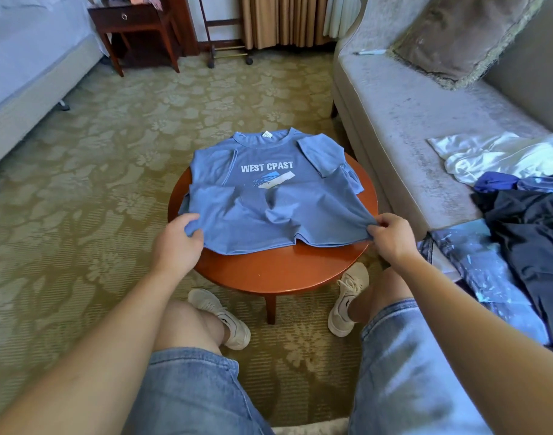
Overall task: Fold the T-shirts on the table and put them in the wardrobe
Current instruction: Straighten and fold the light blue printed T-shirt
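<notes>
A soft blue cotton T-shirt printed "WEST CPAST" is spread face up on the round, glossy reddish wooden counter, sleeves folded inward and its collar hanging past the far rim. The lower hem is doubled up over the print. One near corner of the fold is pinched by the left hand, the other by the right hand, the fabric stretched between them. Crumpled dark and white satiny garments lie on the grey velvety sofa beside it.
</notes>
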A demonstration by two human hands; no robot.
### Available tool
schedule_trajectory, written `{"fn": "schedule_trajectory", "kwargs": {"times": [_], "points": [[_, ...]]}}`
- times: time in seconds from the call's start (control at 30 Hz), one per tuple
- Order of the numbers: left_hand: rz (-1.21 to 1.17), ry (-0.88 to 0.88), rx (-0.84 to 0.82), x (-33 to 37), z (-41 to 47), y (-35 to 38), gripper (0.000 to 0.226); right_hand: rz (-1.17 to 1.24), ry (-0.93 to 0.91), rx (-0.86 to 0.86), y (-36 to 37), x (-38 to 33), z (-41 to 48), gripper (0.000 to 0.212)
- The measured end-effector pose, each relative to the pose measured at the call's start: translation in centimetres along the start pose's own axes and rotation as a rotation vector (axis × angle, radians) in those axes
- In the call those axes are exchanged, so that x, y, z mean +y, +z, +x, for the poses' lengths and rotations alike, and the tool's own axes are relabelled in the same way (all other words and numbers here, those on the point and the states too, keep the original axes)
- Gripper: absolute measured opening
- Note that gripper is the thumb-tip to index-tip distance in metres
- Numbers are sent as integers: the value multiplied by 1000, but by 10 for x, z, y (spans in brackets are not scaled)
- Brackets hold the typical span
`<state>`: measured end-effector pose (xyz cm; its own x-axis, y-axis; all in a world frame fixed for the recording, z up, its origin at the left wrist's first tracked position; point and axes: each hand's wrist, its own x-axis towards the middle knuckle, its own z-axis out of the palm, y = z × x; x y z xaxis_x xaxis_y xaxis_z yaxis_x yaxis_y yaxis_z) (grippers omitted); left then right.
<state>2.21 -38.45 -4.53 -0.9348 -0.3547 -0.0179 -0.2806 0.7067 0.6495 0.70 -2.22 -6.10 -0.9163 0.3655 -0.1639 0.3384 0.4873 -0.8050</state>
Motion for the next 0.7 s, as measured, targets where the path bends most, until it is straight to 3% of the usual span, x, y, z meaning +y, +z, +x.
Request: {"fn": "schedule_trajectory", "kwargs": {"times": [0.1,0.37,0.47,0.6,0.7], "points": [[-288,50,50,26,-22,-11,19,258,-2,72,-6,-13,-26,23],[-558,119,142,60,-76,-30,18,595,-98,-10,-38,-25,-87,28],[-621,79,176,66,-85,-34,16,530,-110,-21,-50,-16,-97,27],[-632,73,152,79,-85,-37,17,221,-148,-73,-64,-4,-99,25],[-649,41,109,85,-86,-36,18,168,-162,-134,-73,-3,-103,23]]}}
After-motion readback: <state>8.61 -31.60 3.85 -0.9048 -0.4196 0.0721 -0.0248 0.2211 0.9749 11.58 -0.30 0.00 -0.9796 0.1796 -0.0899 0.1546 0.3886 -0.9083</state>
